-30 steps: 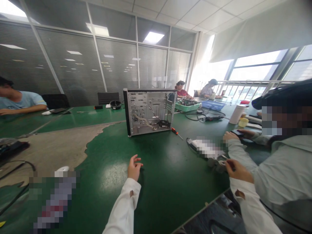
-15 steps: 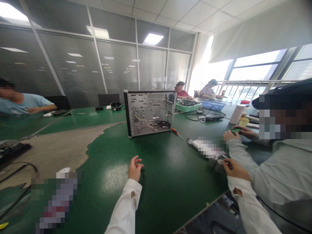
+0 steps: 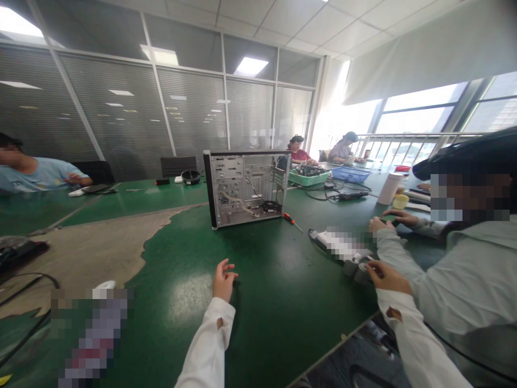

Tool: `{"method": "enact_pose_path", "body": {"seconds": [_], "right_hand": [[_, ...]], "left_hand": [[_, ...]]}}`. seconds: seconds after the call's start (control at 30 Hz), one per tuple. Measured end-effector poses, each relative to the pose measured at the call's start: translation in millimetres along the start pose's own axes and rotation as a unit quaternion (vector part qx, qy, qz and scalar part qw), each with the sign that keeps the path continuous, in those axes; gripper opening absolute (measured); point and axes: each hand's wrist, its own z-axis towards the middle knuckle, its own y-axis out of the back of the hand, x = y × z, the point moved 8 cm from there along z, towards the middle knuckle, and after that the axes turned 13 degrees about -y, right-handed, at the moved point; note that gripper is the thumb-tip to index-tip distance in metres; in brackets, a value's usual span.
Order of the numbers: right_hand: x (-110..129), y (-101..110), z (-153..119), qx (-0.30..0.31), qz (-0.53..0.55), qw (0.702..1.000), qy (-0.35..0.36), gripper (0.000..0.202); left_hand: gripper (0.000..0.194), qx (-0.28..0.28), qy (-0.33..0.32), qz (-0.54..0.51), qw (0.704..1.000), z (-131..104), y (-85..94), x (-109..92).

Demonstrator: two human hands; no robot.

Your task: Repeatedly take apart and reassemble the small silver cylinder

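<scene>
My left hand [image 3: 224, 280] rests on the green tabletop [image 3: 278, 302], its fingers loosely bent and apart, holding nothing. To the right, my right hand [image 3: 390, 277] pinches the upper edge of a small grey cylinder [image 3: 362, 273]; its exact kind is unclear. A second grey cylinder [image 3: 350, 266] stands close beside it, at the end of a white object [image 3: 343, 245] blurred out by pixels. Beyond my left hand stands an open computer case [image 3: 248, 188], with cables inside. An orange-handled screwdriver [image 3: 288, 218] lies at its right foot.
A co-worker [image 3: 456, 275] sits close on my right, hands on a small green item. Farther back are a green basket [image 3: 309, 179], a blue basket [image 3: 350, 174], a black cable [image 3: 335, 195] and a white bottle [image 3: 390, 188]. A pixelated object [image 3: 97, 334] lies at front left.
The view has shifted very slightly. Both my hands keep their places and grips. The person at far left has raised a hand a little.
</scene>
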Motion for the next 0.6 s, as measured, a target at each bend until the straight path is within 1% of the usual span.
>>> {"method": "enact_pose_path", "body": {"seconds": [0.23, 0.3, 0.4, 0.47, 0.53, 0.6], "right_hand": [[2.7, -0.9, -2.2, 0.016, 0.011, 1.000, 0.021, 0.031], [1.5, -0.4, -4.5, 0.004, 0.016, 0.999, 0.036, 0.029], [6.0, 3.4, -7.6, -0.041, 0.002, 0.996, 0.083, 0.030], [13.7, 1.3, -6.3, -0.043, -0.025, 0.993, 0.112, 0.035], [23.3, -8.7, -0.6, 0.002, -0.066, 0.990, 0.122, 0.039], [34.0, -25.5, 6.7, 0.082, -0.113, 0.981, 0.132, 0.041]], "left_hand": [[0.041, 0.002, 0.000, -0.006, 1.000, 1.0, 0.6, 1.9], [0.042, 0.001, 0.002, -0.008, 1.000, 0.9, 0.7, 2.4], [0.042, -0.001, 0.001, -0.007, 1.000, 0.7, 0.9, 3.2], [0.042, -0.001, -0.001, -0.007, 1.000, 0.9, 0.9, 3.9], [0.041, 0.001, -0.003, -0.006, 1.000, 1.2, 0.9, 4.5], [0.041, 0.002, -0.005, -0.004, 1.000, 1.5, 1.2, 4.6]]}}
